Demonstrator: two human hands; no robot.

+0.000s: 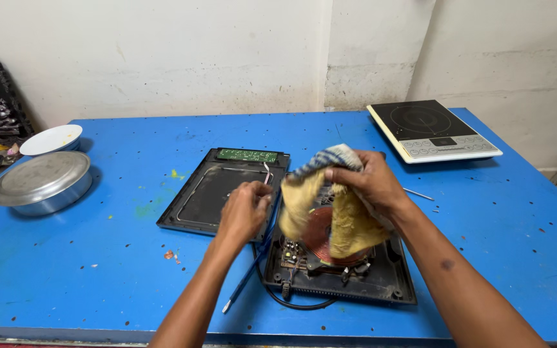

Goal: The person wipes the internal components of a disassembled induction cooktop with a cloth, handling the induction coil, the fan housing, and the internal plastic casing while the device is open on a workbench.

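An opened induction cooker base lies on the blue table, its copper coil and circuit board exposed. My right hand grips a yellow cloth with a blue striped edge that hangs over the coil. My left hand rests with curled fingers at the right edge of the removed black top panel, which lies upside down beside the base. A green circuit strip sits along that panel's far edge.
A second, intact induction cooker stands at the back right. A lidded steel pot and a white bowl sit at the far left. A black power cord loops near the front. A thin metal tool lies right of my hand.
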